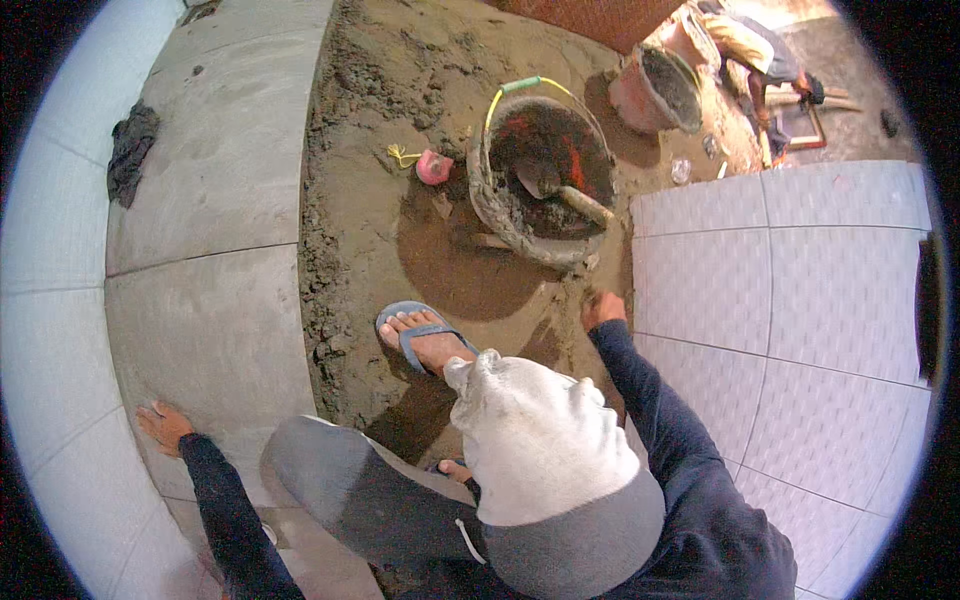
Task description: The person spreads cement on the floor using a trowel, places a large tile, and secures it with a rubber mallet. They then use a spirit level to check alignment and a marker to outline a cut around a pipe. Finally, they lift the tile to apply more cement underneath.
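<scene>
Down the left side of the frame, pale wall tiles [50, 350] meet a row of large grey floor tiles; beside the row, a rough bed of damp brown mortar [375, 240] fills the middle. Light patterned tiles [700, 290] cover the right side, and a reddish-brown surface [590, 20] shows at top centre. A dark crumpled cloth [132, 150] lies at upper left, on the farther floor tile.

On the bed at upper centre stands a mortar-caked bucket [484, 205] with a yellow handle, a trowel [540, 180] inside, its blade toward the upper left and its wooden grip toward the lower right. A pink string reel [433, 167] lies left of it; a second bucket [632, 100] and a bending co-worker [755, 45] are at upper right. The person's sandalled foot [435, 347] is planted below the first bucket, and a grey-trousered knee [310, 450] overhangs the near floor tile's lower right corner.

That near floor tile [220, 340], at lower left, lies flat, its side edges running up and down the frame. The left hand [166, 427] rests on it, fingers extended, grasping nothing. The right hand [602, 310] is curled low beside the patterned tiles; whether it grips something cannot be told.
</scene>
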Available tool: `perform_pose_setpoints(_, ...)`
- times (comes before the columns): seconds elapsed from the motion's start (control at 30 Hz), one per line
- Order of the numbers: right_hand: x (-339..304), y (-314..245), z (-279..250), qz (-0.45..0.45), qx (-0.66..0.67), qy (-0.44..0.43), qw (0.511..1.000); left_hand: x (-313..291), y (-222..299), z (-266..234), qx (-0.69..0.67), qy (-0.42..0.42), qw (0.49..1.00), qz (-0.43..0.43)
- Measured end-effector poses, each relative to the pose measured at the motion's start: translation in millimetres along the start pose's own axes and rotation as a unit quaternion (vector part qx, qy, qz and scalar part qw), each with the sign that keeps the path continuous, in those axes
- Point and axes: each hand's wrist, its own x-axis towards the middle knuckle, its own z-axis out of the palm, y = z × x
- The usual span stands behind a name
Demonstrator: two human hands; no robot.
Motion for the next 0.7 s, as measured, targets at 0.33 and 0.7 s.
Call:
perform_pose_setpoints(0.33, 203, 84, 203, 0.017, 0.657, -0.514, 0.551, 32, 130, -20, -0.085, 0.014, 0.996, 0.022)
perform_pose_setpoints(0.7, 128, 19, 241, 0.142, 0.747, -0.267, 0.593, 17, 96, -67, -0.024, -0.013, 1.0, 0.012)
